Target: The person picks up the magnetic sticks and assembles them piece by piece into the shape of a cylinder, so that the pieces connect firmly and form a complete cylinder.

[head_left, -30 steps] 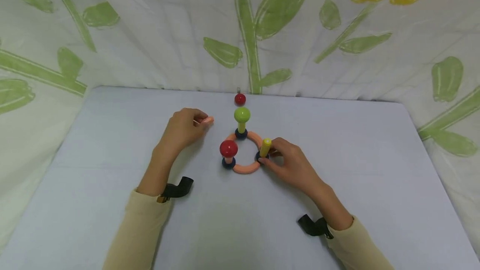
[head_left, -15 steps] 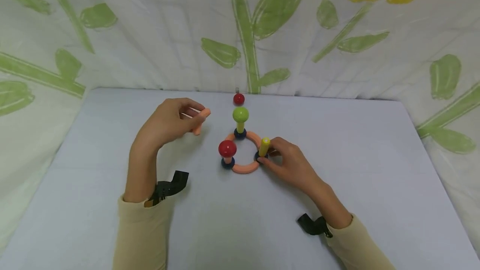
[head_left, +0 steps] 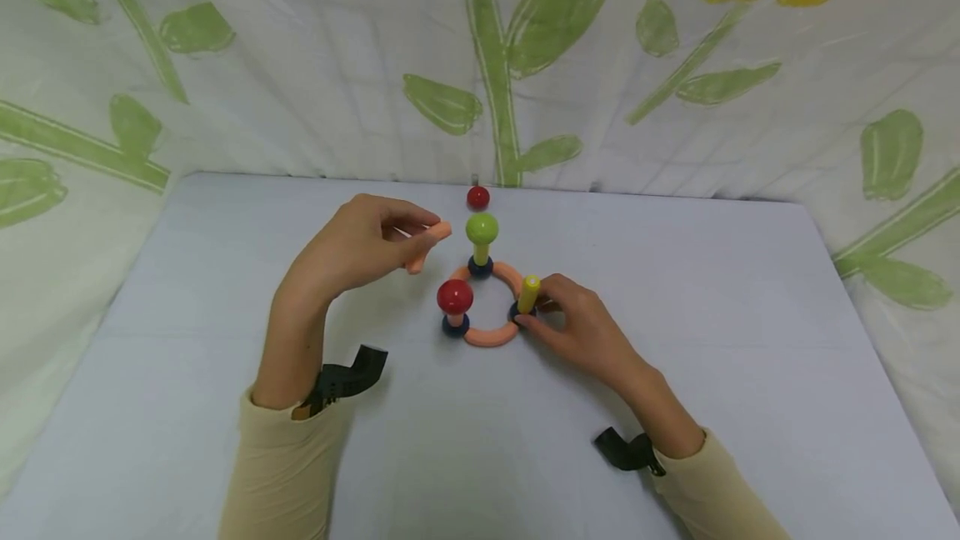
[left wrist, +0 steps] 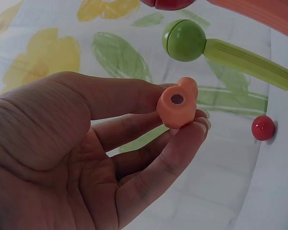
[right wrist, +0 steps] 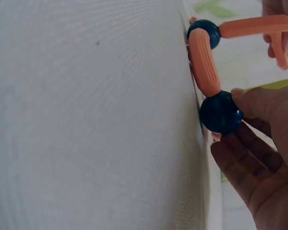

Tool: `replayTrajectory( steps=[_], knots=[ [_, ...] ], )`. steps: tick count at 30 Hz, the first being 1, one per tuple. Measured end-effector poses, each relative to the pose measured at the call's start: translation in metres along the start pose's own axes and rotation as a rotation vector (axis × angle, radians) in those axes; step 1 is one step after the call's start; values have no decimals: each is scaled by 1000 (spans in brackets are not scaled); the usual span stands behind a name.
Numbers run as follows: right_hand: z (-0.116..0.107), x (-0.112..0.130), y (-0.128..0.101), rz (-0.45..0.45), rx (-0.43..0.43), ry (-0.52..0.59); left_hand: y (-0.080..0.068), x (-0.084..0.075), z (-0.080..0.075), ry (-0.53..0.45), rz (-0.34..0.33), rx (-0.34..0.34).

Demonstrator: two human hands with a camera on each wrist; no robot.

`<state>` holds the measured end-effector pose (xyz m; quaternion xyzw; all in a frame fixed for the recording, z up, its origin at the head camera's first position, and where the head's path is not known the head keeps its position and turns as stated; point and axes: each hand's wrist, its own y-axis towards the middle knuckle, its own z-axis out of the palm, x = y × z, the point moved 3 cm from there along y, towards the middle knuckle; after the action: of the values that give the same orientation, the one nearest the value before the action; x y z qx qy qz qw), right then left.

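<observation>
My left hand point(head_left: 363, 244) pinches a curved orange magnetic stick point(head_left: 439, 230) between thumb and fingers, raised left of the ring. In the left wrist view, one end of this stick point(left wrist: 176, 109) faces the camera, showing a round metal spot. My right hand point(head_left: 585, 323) grips the dark blue ball point(right wrist: 221, 112) at the right of a ring of curved orange sticks point(head_left: 492, 338). An upright yellow stick point(head_left: 529, 294) stands on that ball. At the back of the ring, a green ball point(head_left: 482, 229) tops a lime stick; a red ball point(head_left: 455, 297) tops an orange stick at front left.
A loose red ball point(head_left: 477, 197) lies near the back edge of the white table point(head_left: 712, 290). Behind hangs a white cloth point(head_left: 337, 65) painted with green leaves and yellow flowers. A dark wrist camera point(head_left: 352, 373) sits on the left forearm, another point(head_left: 626, 450) on the right.
My left hand has lifted the orange stick and turned it, swinging first left, then back right towards the ring. The right hand and the ring stay in place.
</observation>
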<state>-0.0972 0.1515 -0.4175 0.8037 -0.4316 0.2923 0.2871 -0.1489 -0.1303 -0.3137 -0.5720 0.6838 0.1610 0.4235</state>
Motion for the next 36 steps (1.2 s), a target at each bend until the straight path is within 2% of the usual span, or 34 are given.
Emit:
replayTrajectory(
  steps=[25, 36],
  knots=[
    [1, 1, 0, 2, 3, -5, -1, -15, 3, 41, 26, 40],
    [0, 0, 0, 10, 7, 2, 0, -17, 7, -19, 37, 129]
  ],
)
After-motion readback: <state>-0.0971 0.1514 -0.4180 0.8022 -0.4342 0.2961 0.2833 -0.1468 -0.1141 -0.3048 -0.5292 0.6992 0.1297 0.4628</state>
